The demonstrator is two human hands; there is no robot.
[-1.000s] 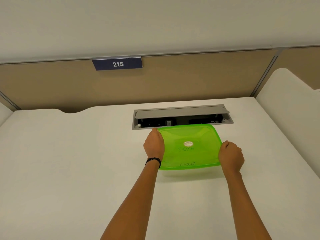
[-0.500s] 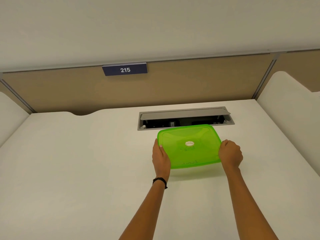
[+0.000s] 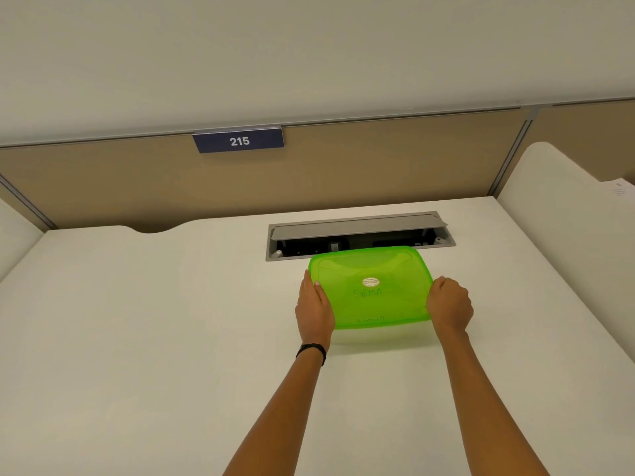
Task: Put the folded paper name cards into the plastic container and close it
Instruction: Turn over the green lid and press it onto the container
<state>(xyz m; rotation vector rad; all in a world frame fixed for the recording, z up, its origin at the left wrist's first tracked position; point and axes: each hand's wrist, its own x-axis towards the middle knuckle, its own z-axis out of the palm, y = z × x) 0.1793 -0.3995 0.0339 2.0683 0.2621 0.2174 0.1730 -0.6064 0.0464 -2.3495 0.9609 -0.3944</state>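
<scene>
A plastic container with a translucent green lid (image 3: pixel 372 286) sits on the white desk (image 3: pixel 137 338), right of centre, the lid covering it. A small round sticker is at the lid's middle. Handwritten card lettering shows faintly through the green; the name cards themselves are otherwise hidden. My left hand (image 3: pixel 314 309) lies flat against the container's left edge, fingers extended along the rim. My right hand (image 3: pixel 448 305) is curled over the right edge, gripping it.
An open grey cable tray (image 3: pixel 357 233) is recessed in the desk just behind the container. A tan partition with a blue "215" sign (image 3: pixel 238 140) closes the back. White side dividers (image 3: pixel 563 214) flank the desk; a paper sheet (image 3: pixel 620 190) lies beyond the right one.
My left hand slid from the lid's far left corner down along the left edge. The right hand stayed on the right edge. The container has barely moved.
</scene>
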